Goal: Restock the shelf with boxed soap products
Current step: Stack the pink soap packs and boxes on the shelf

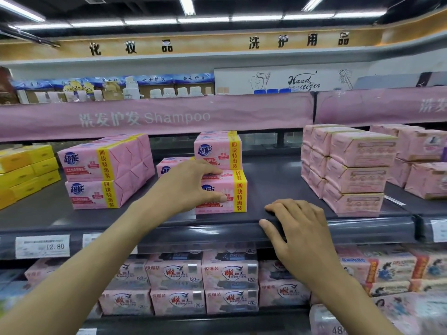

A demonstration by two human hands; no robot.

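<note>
gripping the front soap pack (pixel 232 192) with the left hand (pixel 191 184) at centre frame, fingers curled over the top edge and thumb pressed on the printed front face. sitting flat on the dark shelf (pixel 278 182) near its front edge, wrapped in pink with a yellow band at the right end. resting the right hand (pixel 300 228) palm down on the shelf's front lip, lower right of centre, fingers relaxed and a bit spread, holding nothing. lying just right of the gripped pack, not touching it. showing two matching packs behind: upper pack (pixel 217 151) higher up at the back, rear pack (pixel 165 169) partly hidden by the left hand; cannot tell what supports the upper one. standing apart at left of centre, a left stack (pixel 106 172) of the same brand, two high. filling the far left edge, yellow packs (pixel 26 170). standing at right of frame, a paler pink stack (pixel 350 170), three high, well apart from both hands. hanging above across the frame, a pink shampoo banner (pixel 145 117). clipped to the rail at lower left, a price tag (pixel 42 246) reading 12.80. lining the level below, lower packs (pixel 203 284) in pink.
</note>
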